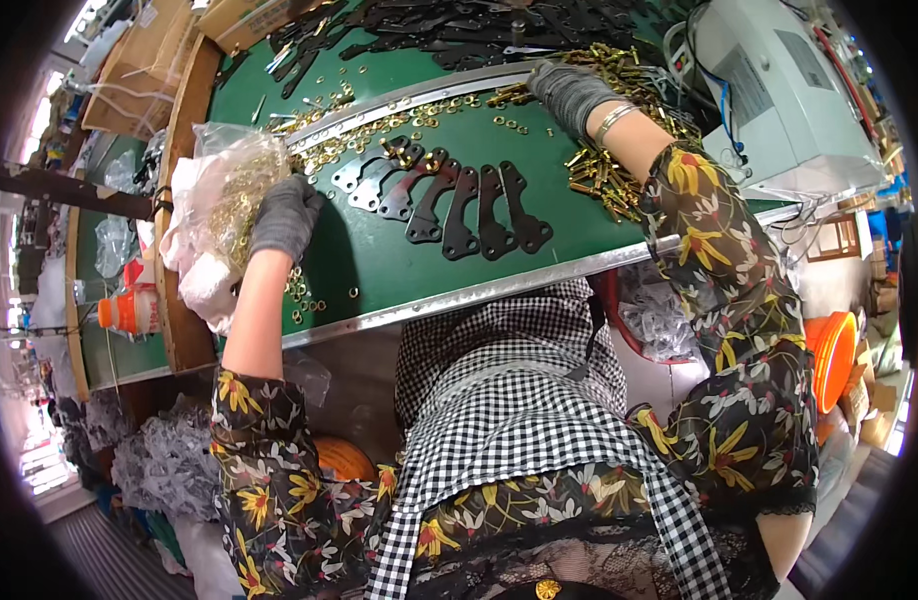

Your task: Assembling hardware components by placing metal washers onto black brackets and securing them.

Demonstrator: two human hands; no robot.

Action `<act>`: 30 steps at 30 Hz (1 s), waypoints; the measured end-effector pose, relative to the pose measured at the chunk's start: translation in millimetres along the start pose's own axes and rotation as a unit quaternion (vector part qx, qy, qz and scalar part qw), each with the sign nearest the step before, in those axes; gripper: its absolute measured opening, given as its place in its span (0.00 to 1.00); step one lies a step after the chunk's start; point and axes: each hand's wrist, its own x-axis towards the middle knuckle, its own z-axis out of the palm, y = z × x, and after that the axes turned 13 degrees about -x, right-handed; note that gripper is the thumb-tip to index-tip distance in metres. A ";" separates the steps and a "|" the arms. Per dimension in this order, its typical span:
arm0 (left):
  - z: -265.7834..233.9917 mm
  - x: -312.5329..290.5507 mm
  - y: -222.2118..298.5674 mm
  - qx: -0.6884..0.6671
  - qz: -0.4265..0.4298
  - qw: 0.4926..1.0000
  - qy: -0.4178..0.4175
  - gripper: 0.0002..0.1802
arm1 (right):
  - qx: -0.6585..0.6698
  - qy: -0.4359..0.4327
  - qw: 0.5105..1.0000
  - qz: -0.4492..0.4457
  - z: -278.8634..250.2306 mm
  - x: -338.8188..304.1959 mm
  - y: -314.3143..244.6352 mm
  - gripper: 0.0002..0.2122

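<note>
the left hand (284,215), in a grey knit glove, rests at the near left of the green counter (379,270) with its fingers curled into a clear plastic bag (224,190) of small brass rings, a soft, crinkly sack that likely slumps and spills (best held by its mouth). just past it a row of flat black metal plates (449,205) lies fanned out, stiff and thin. farther back the right hand (569,95), fingers pressed down and hidden, reaches into loose brass pins (604,170).

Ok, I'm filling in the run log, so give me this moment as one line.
left hand: gloved, at plastic bag of brass washers | right hand: gloved, on brass pins | black metal plates: fanned in a row on green table
</note>
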 end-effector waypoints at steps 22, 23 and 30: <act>120.8 -83.2 106.5 0.300 0.386 0.867 0.095 0.13 | 0.748 -0.055 0.661 -0.016 -53.9 -56.5 -38.4 0.09; 119.9 -84.8 106.1 0.298 0.387 0.867 0.095 0.13 | 0.747 -0.056 0.662 -0.015 -50.2 -55.8 -39.5 0.09; 109.1 -110.6 129.5 -0.066 0.339 0.929 0.136 0.11 | 0.818 -0.095 0.566 -0.047 -56.1 -57.5 -56.8 0.10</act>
